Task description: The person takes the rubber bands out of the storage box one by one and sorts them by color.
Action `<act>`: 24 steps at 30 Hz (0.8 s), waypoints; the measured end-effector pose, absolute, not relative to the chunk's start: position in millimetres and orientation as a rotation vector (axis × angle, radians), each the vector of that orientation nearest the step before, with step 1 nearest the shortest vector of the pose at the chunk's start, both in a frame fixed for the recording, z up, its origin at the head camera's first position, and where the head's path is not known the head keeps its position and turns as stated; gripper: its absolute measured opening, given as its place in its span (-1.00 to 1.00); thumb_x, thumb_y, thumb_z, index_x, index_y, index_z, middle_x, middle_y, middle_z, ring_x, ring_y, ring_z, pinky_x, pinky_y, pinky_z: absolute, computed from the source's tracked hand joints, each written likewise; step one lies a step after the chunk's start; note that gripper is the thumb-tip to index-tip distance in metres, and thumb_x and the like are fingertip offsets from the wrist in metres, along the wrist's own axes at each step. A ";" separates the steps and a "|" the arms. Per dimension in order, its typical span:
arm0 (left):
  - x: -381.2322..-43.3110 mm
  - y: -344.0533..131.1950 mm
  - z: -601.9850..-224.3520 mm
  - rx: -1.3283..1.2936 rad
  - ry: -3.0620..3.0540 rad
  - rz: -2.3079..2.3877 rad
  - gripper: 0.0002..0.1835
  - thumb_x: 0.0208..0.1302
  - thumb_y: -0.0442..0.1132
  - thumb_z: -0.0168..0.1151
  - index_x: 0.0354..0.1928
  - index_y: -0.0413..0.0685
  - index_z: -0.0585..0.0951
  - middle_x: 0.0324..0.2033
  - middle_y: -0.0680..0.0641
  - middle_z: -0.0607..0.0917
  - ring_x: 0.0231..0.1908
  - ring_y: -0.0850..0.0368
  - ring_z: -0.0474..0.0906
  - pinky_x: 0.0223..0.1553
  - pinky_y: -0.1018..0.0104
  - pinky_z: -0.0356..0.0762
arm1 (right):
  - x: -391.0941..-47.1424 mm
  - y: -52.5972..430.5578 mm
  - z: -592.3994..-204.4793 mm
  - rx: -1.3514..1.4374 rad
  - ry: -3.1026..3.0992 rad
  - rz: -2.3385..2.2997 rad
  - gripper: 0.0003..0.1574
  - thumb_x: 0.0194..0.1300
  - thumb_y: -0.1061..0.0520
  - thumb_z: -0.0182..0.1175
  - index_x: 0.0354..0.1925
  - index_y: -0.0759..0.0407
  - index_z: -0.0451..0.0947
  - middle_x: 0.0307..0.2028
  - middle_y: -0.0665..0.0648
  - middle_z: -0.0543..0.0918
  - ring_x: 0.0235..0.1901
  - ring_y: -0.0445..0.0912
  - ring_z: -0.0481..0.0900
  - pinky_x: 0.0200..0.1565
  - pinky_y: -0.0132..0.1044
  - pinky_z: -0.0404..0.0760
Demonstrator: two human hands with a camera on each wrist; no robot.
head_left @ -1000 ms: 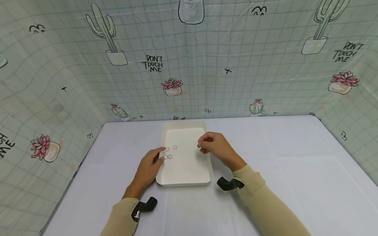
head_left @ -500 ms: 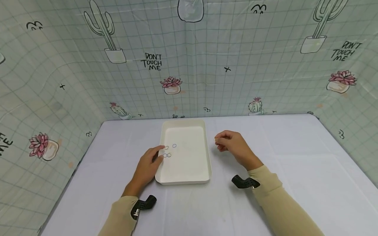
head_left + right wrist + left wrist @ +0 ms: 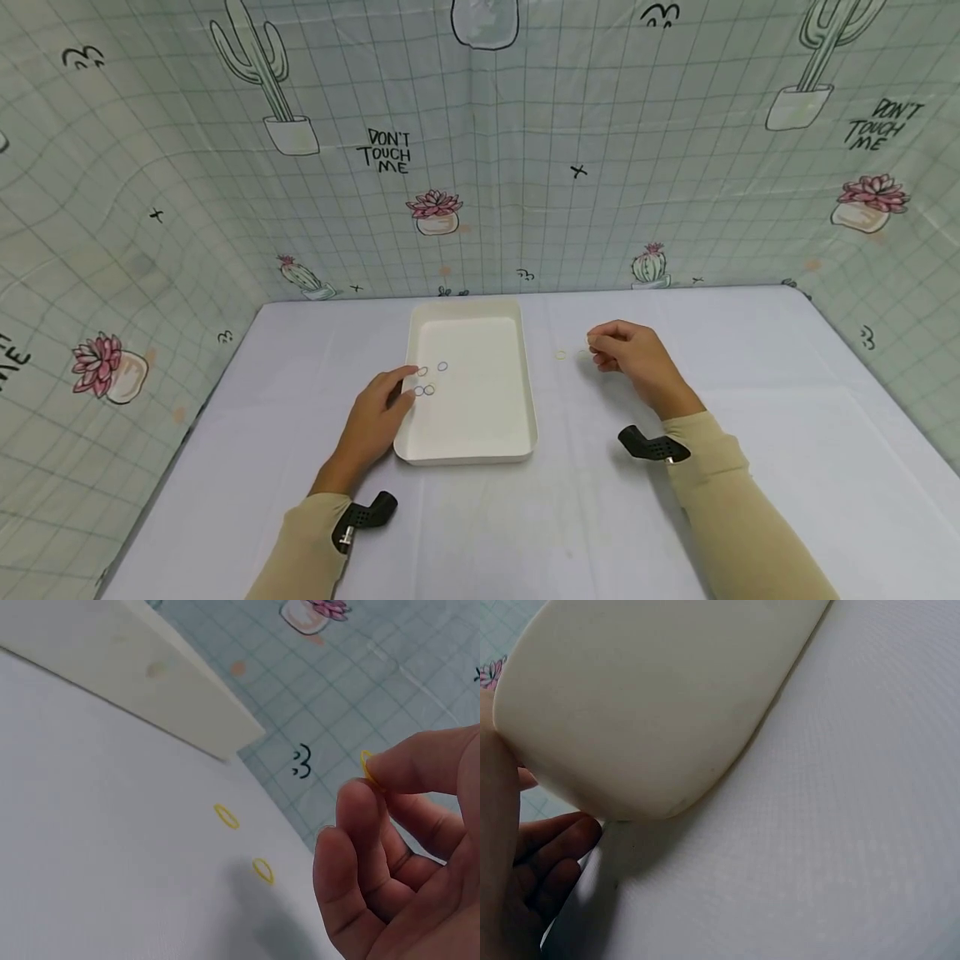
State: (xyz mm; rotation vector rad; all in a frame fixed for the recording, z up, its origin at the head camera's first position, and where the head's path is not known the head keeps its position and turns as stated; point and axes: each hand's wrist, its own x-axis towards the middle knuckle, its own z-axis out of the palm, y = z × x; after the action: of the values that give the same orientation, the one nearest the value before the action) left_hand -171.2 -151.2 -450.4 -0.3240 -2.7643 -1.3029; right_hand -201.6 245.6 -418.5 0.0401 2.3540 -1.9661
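Observation:
My left hand (image 3: 377, 417) grips the left side of a white tray (image 3: 472, 459); in the left wrist view its curled fingers (image 3: 562, 847) lie against the tray's underside edge. Inside the tray near that hand lie several thin loops like rubber bands, among them a blue rubber band (image 3: 442, 367) and a brownish one (image 3: 423, 372). Right of the tray, my right hand (image 3: 637, 358) is raised above the table. Thumb and finger pinch a yellow rubber band (image 3: 367, 766). Two more yellow rubber bands (image 3: 226, 816) lie on the table beneath it, one partly beside the hand's shadow.
A white cloth covers the table (image 3: 750, 417). Behind and at the sides hangs a gridded curtain (image 3: 525, 125) printed with cacti. Each wrist wears a black camera mount (image 3: 652, 446).
My right hand has moved right, from over the tray to above the table beyond its right side. The left hand stays on the tray, and the loops inside lie as before.

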 end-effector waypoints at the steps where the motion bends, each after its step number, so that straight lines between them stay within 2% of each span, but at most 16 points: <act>1: -171.2 -151.4 -450.1 -0.323 -2.764 -1.304 -0.55 0.46 -0.17 0.13 0.35 0.04 0.51 0.20 -0.16 0.55 0.23 -0.06 0.45 0.25 -0.09 0.35 | -202.0 248.3 -418.9 0.049 2.365 -1.958 -0.48 0.43 0.09 0.22 0.10 0.53 0.47 -0.18 0.28 0.61 -0.29 -0.10 0.60 -0.18 -0.30 0.64; 5: -170.9 -151.5 -450.2 -0.321 -2.765 -1.308 -0.56 0.45 -0.17 0.14 0.34 0.05 0.52 0.20 -0.16 0.55 0.23 -0.05 0.45 0.25 -0.08 0.35 | -203.0 257.0 -422.0 0.085 2.434 -1.884 -0.47 0.44 0.03 0.22 0.11 0.47 0.50 -0.09 0.35 0.61 -0.25 -0.09 0.61 -0.17 -0.29 0.64; 8: -170.8 -151.2 -449.7 -0.319 -2.766 -1.309 -0.56 0.45 -0.17 0.14 0.34 0.04 0.52 0.20 -0.16 0.55 0.21 -0.05 0.46 0.24 -0.08 0.35 | -204.6 261.6 -424.7 0.122 2.520 -1.776 -0.50 0.43 -0.01 0.22 0.09 0.38 0.56 -0.10 0.33 0.63 -0.24 -0.06 0.60 -0.20 -0.26 0.63; 17: -172.4 -151.2 -450.2 -0.307 -2.768 -1.299 -0.56 0.45 -0.16 0.13 0.34 0.06 0.52 0.19 -0.15 0.55 0.19 -0.04 0.46 0.24 -0.08 0.35 | -208.7 268.3 -431.6 0.167 2.734 -1.507 -0.69 0.44 0.06 0.18 -0.02 0.24 0.66 -0.36 0.21 0.65 -0.36 -0.01 0.54 -0.40 -0.27 0.57; 24: -173.0 -150.6 -452.7 -0.304 -2.758 -1.292 -0.57 0.44 -0.17 0.14 0.31 0.07 0.55 0.16 -0.13 0.57 0.16 -0.02 0.48 0.23 -0.07 0.36 | -216.2 269.0 -439.9 0.147 2.819 -1.361 -0.72 0.43 0.07 0.17 -0.10 0.24 0.68 -0.46 0.11 0.62 -0.48 -0.04 0.51 -0.44 -0.24 0.52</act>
State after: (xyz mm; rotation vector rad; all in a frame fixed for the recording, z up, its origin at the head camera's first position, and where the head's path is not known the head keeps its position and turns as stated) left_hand -173.0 -150.6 -452.7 -0.3037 -2.7575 -1.2916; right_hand -216.2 269.0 -439.9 0.1469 2.8195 -1.3611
